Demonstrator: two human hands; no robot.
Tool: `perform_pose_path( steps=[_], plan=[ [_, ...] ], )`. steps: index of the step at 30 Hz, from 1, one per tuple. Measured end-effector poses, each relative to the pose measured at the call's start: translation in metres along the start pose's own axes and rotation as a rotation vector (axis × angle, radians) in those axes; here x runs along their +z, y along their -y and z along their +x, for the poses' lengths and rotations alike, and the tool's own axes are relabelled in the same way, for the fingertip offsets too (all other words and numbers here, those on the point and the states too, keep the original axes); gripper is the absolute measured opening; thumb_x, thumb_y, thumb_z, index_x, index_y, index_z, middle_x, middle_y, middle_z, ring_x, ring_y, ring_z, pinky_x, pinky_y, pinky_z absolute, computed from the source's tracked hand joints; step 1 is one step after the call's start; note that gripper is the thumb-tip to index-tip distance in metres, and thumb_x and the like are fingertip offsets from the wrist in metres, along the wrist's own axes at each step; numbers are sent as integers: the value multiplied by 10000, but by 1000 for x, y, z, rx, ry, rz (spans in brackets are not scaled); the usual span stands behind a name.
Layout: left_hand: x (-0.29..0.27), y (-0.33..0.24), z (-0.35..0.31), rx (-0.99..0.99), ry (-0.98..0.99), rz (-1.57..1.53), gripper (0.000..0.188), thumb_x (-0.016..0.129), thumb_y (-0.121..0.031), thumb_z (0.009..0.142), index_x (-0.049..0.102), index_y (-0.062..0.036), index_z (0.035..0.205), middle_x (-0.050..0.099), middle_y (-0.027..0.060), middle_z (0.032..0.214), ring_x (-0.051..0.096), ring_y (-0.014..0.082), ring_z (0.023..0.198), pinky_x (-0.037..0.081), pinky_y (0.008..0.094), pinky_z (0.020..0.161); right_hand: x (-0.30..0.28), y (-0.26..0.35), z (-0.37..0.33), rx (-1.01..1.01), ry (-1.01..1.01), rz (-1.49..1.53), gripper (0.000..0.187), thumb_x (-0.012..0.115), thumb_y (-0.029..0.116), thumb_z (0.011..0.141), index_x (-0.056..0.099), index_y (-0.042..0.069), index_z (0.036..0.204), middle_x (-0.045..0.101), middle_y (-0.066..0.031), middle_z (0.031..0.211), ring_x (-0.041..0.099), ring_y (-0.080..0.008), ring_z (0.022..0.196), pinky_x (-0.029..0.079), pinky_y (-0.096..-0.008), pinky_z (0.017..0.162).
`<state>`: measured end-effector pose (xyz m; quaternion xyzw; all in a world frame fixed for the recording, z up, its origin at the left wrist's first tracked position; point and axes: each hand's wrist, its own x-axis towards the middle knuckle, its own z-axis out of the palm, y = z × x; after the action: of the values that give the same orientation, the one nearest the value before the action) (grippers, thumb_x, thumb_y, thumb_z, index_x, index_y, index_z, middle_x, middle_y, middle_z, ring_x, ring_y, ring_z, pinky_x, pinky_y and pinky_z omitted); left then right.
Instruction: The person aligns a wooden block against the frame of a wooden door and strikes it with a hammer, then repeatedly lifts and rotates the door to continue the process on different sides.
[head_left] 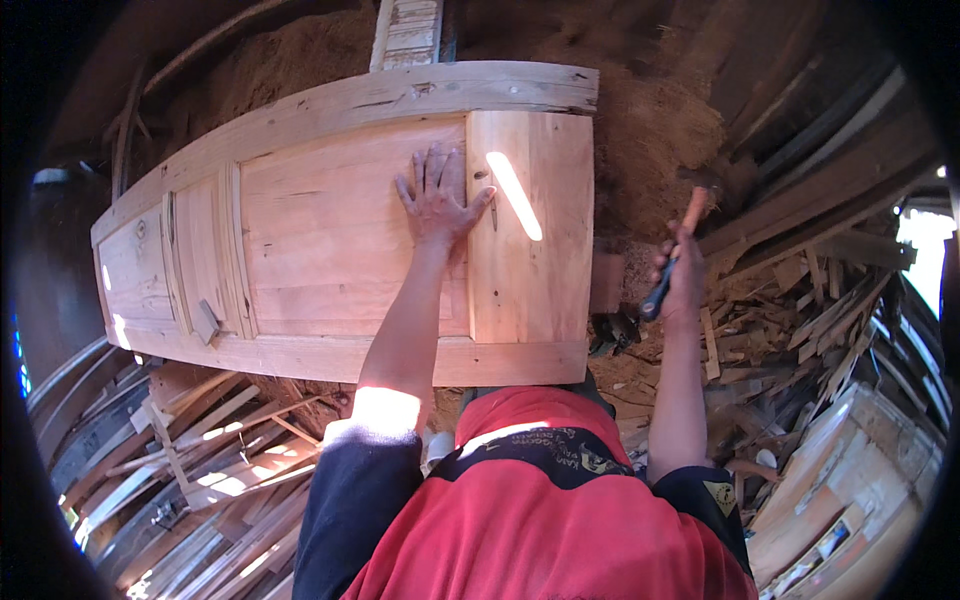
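A pale wooden panel door (350, 240) lies flat in front of me, running from the far left to just right of my middle. My left hand (437, 205) rests on its panel with the fingers spread, the thumb reaching onto the wide end rail (545, 260). Off the door's right end, my right hand (683, 270) grips a hammer (694, 208) by its orange and dark blue handle. The hammer's dark head points away from me and is hard to make out against the brown ground. A small loose wood block (207, 322) sits on the door's left part.
Wood offcuts (770, 330) are heaped on the right, with planks (810, 215) leaning beyond them. Long boards and strips (225, 470) lie piled at the lower left. Sawdust (655, 130) covers the ground behind the door. A pale board (407, 35) juts out past its far edge.
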<state>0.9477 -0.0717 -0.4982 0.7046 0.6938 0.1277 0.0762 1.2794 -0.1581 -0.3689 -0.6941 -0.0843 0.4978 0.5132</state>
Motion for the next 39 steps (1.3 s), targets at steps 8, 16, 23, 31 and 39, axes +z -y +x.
perform_pose_path(
  steps=[8,16,23,31,39],
  plan=[
    [4,4,1,-2,22,-13,950,542,-805,786,445,-195,1507,318,79,1615,173,300,1526,26,633,1190,20,-19,67,215,164,-29,406,618,362,1000,530,80,1279,500,31,706,451,-50,523,422,-249,444],
    [4,4,5,2,37,22,906,529,-807,796,487,-217,1483,312,94,1616,176,310,1526,40,632,1190,37,-31,65,255,250,16,351,567,340,1029,533,73,1254,489,32,675,427,-37,471,398,-220,396],
    [3,4,6,-2,68,32,802,536,-781,812,521,-303,1456,291,108,1623,164,321,1528,33,637,1188,36,-27,64,180,223,-29,370,559,358,1031,537,70,1262,497,29,678,447,-48,478,404,-236,399],
    [1,3,5,4,39,19,746,566,-707,837,513,-305,1462,298,111,1619,189,338,1518,41,657,1179,58,3,58,-88,272,-407,388,610,395,998,569,56,1182,494,25,641,476,-59,478,371,-242,378],
    [0,3,6,5,70,35,758,545,-725,831,509,-307,1463,287,95,1625,162,341,1524,32,646,1190,210,54,205,-1019,516,-1014,340,662,353,937,590,26,998,620,-163,702,634,-375,672,491,-472,657]
  ],
)
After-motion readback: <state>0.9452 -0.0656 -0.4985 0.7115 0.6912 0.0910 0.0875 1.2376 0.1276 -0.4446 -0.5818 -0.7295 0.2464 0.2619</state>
